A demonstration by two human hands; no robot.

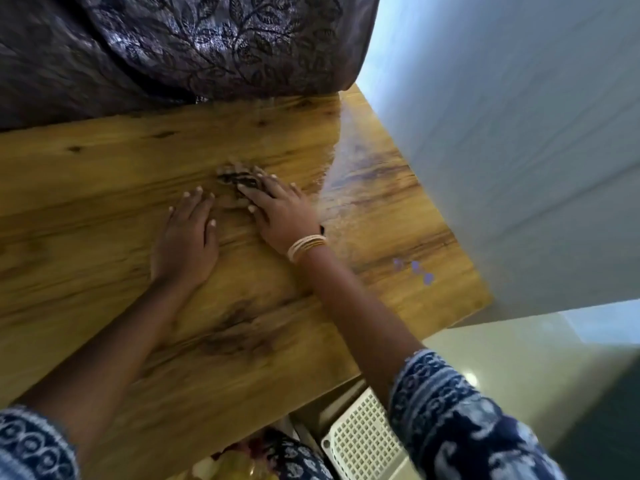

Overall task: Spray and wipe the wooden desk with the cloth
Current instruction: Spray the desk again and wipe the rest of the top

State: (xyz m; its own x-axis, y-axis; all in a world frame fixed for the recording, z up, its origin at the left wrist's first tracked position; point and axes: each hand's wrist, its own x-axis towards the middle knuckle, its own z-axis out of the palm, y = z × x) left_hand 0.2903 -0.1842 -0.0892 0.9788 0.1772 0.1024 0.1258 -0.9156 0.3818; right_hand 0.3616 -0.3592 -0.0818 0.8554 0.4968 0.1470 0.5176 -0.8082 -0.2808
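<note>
The wooden desk (pixel 104 188) fills the middle of the view. A small crumpled cloth (pixel 235 178), brown with dark markings and blurred, lies on it near the centre. My right hand (pixel 280 213), with bangles on the wrist, presses down on the cloth, its fingers spread over it and covering its near part. Just left of the cloth, my left hand (pixel 187 240) rests flat on the bare wood with fingers apart and holds nothing. No spray bottle is in view.
A dark curtain with a leaf pattern (pixel 194 46) hangs over the desk's far edge. A pale wall (pixel 519 150) borders the desk on the right, with a shiny streak (pixel 356 174) on the wood beside it. A white perforated basket (pixel 363 441) sits below the near edge.
</note>
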